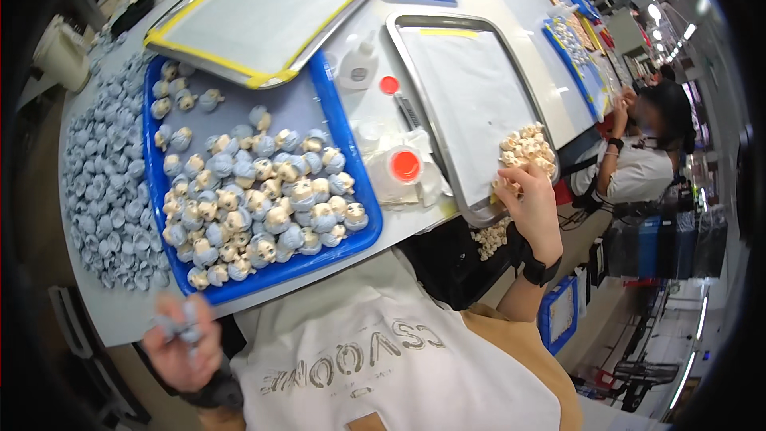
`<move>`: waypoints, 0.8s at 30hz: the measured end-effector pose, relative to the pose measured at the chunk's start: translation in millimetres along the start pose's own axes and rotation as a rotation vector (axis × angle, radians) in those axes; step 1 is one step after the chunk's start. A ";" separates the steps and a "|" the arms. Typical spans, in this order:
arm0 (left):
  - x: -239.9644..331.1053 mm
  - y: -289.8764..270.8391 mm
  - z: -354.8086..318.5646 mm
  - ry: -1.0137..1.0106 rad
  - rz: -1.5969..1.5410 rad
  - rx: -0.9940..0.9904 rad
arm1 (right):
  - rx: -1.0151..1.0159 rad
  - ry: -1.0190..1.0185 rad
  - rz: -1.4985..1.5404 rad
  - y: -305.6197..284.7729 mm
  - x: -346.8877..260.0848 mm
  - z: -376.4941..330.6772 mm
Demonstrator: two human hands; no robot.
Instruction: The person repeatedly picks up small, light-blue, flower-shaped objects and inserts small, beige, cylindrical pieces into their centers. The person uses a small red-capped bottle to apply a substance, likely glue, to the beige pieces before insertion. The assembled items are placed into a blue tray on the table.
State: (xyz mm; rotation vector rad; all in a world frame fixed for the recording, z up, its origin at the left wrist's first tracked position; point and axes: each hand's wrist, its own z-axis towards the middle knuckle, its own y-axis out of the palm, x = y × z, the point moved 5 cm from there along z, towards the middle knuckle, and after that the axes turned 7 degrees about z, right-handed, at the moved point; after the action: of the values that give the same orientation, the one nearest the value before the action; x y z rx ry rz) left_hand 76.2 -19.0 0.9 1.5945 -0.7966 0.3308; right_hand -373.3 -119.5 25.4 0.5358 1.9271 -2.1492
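Observation:
My left hand [187,347], smeared by motion, is in front of the table's near left edge. Its fingers are closed around a few small blue-grey cap-like pieces [185,326]. My right hand [531,206] reaches over the near right end of a metal tray [437,112] lined with white paper. Its thumb and fingers curl together at a pile of small cream doll-head pieces [528,148]; what they pinch cannot be made out. Between my hands, a blue tray [373,211] holds many small cream doll heads with blue-grey caps [259,199].
A heap of blue-grey caps [116,183] covers the table's left side. A yellow-taped metal tray [263,12] overlaps the blue tray's far end. A bottle [359,65] and a red-topped container [405,166] stand between the trays. Another person [638,152] sits at the right.

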 end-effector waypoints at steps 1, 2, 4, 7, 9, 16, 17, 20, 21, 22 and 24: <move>-10.3 15.1 12.7 -0.080 -0.051 -0.031 | -0.005 -0.016 -0.017 5.9 -4.5 1.8; -19.5 26.3 23.7 -0.100 -0.054 -0.099 | -0.010 -0.032 -0.034 8.0 -5.7 3.1; -28.9 40.5 37.3 -0.142 -0.065 -0.193 | -0.034 -0.068 -0.041 10.8 -7.1 5.2; -33.4 46.0 48.6 -0.131 -0.007 -0.241 | -0.015 -0.090 0.020 10.9 -2.8 6.0; -34.2 51.6 50.5 -0.151 0.076 -0.290 | 0.071 -0.143 0.054 0.1 -13.9 1.4; -51.2 61.9 54.4 -0.190 0.416 -0.261 | -0.464 -0.793 1.214 11.6 -158.0 -45.6; -51.0 65.1 54.5 -0.193 0.456 -0.242 | -0.547 -0.849 1.126 21.4 -175.4 -47.4; -52.5 70.5 51.9 -0.187 0.573 -0.261 | -0.499 -0.900 1.058 33.5 -201.4 -44.4; -55.3 71.4 53.2 -0.176 0.612 -0.298 | -0.484 -0.932 1.034 33.4 -205.4 -46.2; -57.5 69.5 52.4 -0.198 0.623 -0.302 | -0.469 -0.964 1.010 33.6 -208.3 -48.3; -62.4 71.1 54.7 -0.138 0.640 -0.421 | -0.473 -0.912 1.003 38.8 -208.2 -52.3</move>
State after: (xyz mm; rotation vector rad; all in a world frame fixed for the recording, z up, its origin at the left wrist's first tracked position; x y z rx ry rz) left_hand -27.8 -52.4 4.6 0.9474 -1.3820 0.4729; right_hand -161.3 -91.0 68.6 0.2434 1.1550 -0.9620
